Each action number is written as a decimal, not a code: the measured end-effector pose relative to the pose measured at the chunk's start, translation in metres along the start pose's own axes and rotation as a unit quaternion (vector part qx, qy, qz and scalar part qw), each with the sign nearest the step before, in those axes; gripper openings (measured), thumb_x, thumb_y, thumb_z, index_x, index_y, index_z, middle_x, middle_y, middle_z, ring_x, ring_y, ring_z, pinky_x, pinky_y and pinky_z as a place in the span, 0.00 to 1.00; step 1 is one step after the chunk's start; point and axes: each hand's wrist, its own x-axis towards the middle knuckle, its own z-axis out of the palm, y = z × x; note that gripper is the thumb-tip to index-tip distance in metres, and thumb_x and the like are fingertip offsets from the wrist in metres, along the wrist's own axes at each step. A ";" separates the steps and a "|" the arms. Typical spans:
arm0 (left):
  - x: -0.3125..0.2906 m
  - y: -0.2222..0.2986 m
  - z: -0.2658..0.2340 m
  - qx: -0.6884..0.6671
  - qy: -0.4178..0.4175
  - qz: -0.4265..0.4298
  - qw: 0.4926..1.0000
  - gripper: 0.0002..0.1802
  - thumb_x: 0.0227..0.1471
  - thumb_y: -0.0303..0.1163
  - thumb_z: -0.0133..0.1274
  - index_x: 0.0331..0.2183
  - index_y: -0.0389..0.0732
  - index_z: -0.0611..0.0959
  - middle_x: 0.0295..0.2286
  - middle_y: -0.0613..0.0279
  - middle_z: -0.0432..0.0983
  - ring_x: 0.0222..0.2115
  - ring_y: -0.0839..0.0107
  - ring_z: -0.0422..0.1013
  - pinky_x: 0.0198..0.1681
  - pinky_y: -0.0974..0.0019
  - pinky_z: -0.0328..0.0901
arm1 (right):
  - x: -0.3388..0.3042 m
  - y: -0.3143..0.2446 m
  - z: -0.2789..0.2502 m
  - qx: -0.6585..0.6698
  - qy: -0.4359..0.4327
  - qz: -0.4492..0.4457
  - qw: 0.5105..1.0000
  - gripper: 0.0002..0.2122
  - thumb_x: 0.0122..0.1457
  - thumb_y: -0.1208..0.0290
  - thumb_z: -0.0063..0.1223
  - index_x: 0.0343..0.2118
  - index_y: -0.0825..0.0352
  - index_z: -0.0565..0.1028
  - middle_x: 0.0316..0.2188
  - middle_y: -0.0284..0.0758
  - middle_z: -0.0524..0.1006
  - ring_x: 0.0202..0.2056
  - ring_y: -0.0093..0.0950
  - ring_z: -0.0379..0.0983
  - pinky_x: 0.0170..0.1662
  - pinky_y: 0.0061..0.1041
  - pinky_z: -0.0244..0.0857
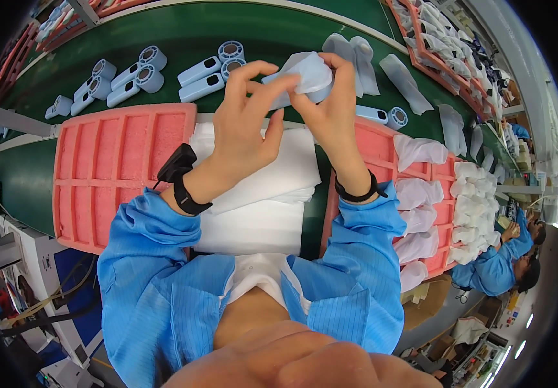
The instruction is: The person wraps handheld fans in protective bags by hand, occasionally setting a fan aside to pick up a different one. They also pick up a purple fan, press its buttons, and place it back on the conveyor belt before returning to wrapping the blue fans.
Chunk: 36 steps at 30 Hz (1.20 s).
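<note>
from where i stand, the right hand (327, 107) pinches a wrapped part (312, 72); the left hand (250, 126), loosely curled, thumb apart, lays a fingertip on it, apparently to steady it. the sheet stack (262, 187) lies below both hands, presumably for short reach; bare blue parts (196, 72) lie beyond the left hand.

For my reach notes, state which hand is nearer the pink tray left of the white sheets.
Left. The left hand is up and to the right of that pink tray; the right hand is farther right, at the wrapped blue piece.
</note>
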 end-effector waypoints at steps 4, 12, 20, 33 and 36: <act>0.011 0.000 -0.003 -0.045 -0.026 -0.105 0.993 0.25 0.36 0.21 0.59 0.42 0.40 0.76 0.39 0.58 0.70 0.34 0.61 0.70 0.33 0.67 0.67 | -0.010 -0.020 -0.007 0.245 -0.080 0.199 0.946 0.32 0.40 0.76 0.64 0.51 0.70 0.63 0.42 0.36 0.68 0.42 0.30 0.68 0.44 0.27 0.64; 0.024 -0.008 -0.022 -0.384 -0.047 -0.181 0.904 0.27 0.37 0.28 0.65 0.43 0.42 0.76 0.44 0.58 0.67 0.41 0.66 0.67 0.43 0.69 0.63 | -0.011 0.010 -0.023 0.288 -0.316 0.108 0.898 0.27 0.41 0.77 0.63 0.47 0.69 0.66 0.38 0.37 0.73 0.39 0.32 0.72 0.37 0.27 0.67; 0.013 -0.001 -0.011 -0.117 0.083 -0.092 0.985 0.17 0.37 0.27 0.65 0.34 0.40 0.80 0.42 0.60 0.68 0.40 0.68 0.66 0.43 0.69 0.61 | -0.017 -0.004 -0.005 -0.091 -0.092 0.022 0.991 0.21 0.42 0.76 0.60 0.43 0.69 0.69 0.26 0.43 0.76 0.26 0.38 0.74 0.31 0.28 0.67; 0.018 -0.046 -0.027 0.040 0.014 -0.180 0.983 0.12 0.41 0.32 0.61 0.31 0.41 0.79 0.30 0.62 0.71 0.27 0.70 0.69 0.29 0.69 0.62 | 0.043 0.041 0.044 0.094 -0.226 0.302 0.921 0.19 0.51 0.62 0.57 0.40 0.73 0.71 0.28 0.41 0.77 0.28 0.32 0.76 0.31 0.28 0.68; -0.013 -0.034 0.018 -0.001 -0.174 -0.151 0.973 0.12 0.44 0.34 0.60 0.31 0.41 0.77 0.28 0.61 0.71 0.24 0.67 0.69 0.25 0.65 0.62 | 0.046 0.129 0.094 -0.218 -0.270 0.233 0.908 0.23 0.52 0.60 0.52 0.44 0.76 0.68 0.34 0.47 0.77 0.37 0.40 0.76 0.39 0.38 0.70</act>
